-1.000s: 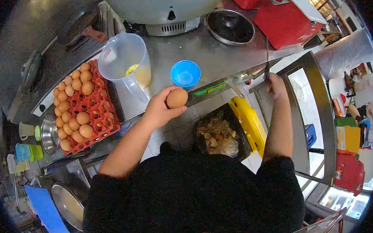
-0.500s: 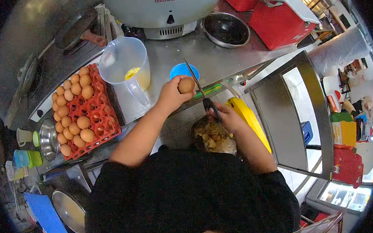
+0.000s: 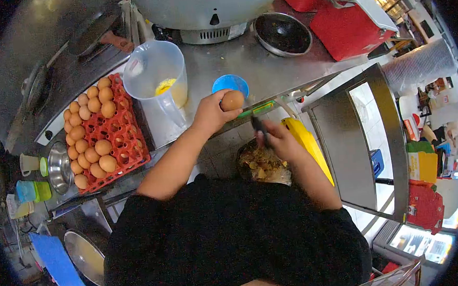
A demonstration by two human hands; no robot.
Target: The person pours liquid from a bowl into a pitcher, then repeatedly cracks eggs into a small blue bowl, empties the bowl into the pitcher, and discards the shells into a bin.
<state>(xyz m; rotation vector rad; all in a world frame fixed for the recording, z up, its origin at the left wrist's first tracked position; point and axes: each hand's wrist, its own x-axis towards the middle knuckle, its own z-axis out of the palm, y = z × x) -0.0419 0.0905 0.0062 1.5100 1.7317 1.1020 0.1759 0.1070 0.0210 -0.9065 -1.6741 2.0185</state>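
Observation:
In my left hand (image 3: 210,112), the fingers are wrapped round a brown egg (image 3: 232,100) just in front of a small blue bowl (image 3: 224,82). My right hand (image 3: 284,141) is closed on the black handle of a knife (image 3: 259,124), whose blade is smeared by motion close to the egg. Left of the bowl stands a clear plastic measuring jug (image 3: 146,80) with yellow egg in it. Farther left, a red egg tray (image 3: 129,141) holds many brown eggs, with bare cups along its right side.
Below my hands is a bin bag (image 3: 264,164) with eggshells, beside a yellow object (image 3: 308,146). On the steel counter (image 3: 208,60) are a grey GETRA appliance (image 3: 213,10) and a dark pan (image 3: 283,33). A red cool box (image 3: 348,28) stands right; a metal bowl (image 3: 59,166) lies left.
The knife has swung from pointing up past the egg to a blurred position, its handle turned more upright. The left hand still grips the egg. The whole view has shifted slightly.

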